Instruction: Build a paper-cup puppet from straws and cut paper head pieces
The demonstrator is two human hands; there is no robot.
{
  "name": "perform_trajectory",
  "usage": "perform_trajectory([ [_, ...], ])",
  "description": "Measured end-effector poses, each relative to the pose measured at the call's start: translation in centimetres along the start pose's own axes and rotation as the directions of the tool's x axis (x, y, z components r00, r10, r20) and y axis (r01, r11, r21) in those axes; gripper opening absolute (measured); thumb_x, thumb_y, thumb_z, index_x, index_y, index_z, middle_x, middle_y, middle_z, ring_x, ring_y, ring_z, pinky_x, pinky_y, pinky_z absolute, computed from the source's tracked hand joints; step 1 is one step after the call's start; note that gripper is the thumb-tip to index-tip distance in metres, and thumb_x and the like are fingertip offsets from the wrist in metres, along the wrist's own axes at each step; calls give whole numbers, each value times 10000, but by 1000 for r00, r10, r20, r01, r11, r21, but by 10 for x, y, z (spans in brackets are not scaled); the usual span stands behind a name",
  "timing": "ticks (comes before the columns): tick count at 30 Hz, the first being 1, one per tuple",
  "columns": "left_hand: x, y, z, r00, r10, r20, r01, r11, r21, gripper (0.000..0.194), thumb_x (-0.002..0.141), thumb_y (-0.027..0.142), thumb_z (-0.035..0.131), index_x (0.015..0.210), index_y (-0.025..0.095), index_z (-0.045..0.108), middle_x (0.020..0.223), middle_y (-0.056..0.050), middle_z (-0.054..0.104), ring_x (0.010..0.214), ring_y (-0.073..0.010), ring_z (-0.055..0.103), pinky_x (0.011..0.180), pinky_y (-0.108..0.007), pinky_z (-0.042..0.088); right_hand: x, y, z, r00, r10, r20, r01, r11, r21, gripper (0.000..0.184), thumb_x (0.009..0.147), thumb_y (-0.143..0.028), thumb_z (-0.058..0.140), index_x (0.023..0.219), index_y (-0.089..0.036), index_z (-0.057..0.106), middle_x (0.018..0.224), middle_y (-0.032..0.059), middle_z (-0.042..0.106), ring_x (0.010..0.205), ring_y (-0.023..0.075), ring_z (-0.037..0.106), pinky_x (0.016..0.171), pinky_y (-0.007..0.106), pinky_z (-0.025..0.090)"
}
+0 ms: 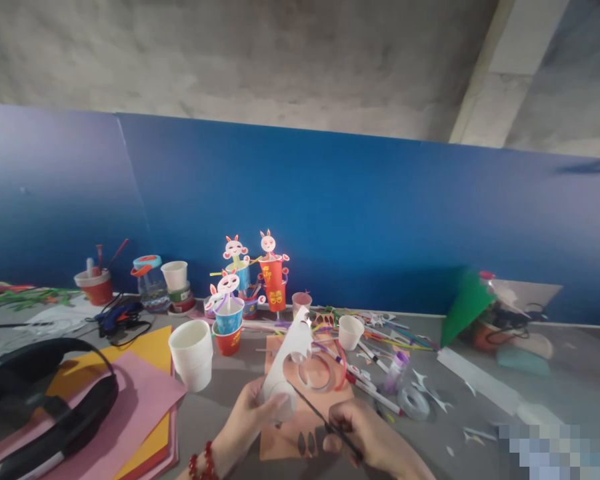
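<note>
Pinched in the left hand [250,408], white paper [286,357] slants with its long axis pointing away and slightly right; the right hand [356,430], closed round a thin dark tool [310,403], aims it forward-left at the paper's lower end, contact unclear.

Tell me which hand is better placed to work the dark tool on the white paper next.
Probably the right hand: it grips the dark tool, whose far end points toward the white paper. The left hand is occupied holding that paper.
</note>
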State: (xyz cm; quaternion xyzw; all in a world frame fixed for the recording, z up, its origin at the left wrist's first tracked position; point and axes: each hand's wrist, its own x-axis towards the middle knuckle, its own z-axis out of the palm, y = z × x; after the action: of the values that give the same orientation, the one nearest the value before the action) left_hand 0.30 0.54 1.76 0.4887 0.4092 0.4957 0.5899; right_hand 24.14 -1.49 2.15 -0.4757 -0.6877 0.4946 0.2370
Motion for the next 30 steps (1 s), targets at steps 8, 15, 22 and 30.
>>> perform_trajectory([
  [8, -2, 4, 2, 999, 17, 49, -18, 1000, 8, 376, 681, 461, 816, 724, 123, 657, 583, 14, 597, 526, -95, 494, 506, -193, 403, 4, 3, 3, 997, 42, 59, -44, 998, 36, 422, 716, -493, 714, 603, -217, 415, 449, -67, 497, 414, 102, 471, 434, 201, 262],
  [15, -1, -1, 4, 979, -37, 199, 22, 997, 79, 417, 675, 502, 804, 706, 132, 614, 573, 32, 540, 517, -85, 450, 491, -195, 380, 7, 10, 8, 997, 17, 81, -23, 997, 73, 392, 708, -478, 714, 619, -207, 445, 497, -62, 535, 449, 97, 486, 441, 192, 280],
  [22, -4, 1, 9, 994, -16, 104, 6, 995, 102, 443, 618, 467, 846, 838, 116, 690, 623, 4, 635, 549, -114, 541, 530, -209, 430, 12, 12, 13, 998, -65, -10, 65, 998, 22, 380, 673, -423, 773, 642, -187, 476, 572, -78, 471, 530, 74, 389, 485, 183, 283],
  [30, -8, 2, 9, 989, -67, 130, 70, 997, -14, 497, 650, 488, 822, 977, 151, 656, 683, -39, 723, 565, -232, 702, 449, -262, 508, 11, 4, 15, 994, -89, -63, 90, 996, 19, 416, 682, -452, 773, 639, -198, 447, 588, -67, 444, 540, 86, 359, 489, 200, 267],
])
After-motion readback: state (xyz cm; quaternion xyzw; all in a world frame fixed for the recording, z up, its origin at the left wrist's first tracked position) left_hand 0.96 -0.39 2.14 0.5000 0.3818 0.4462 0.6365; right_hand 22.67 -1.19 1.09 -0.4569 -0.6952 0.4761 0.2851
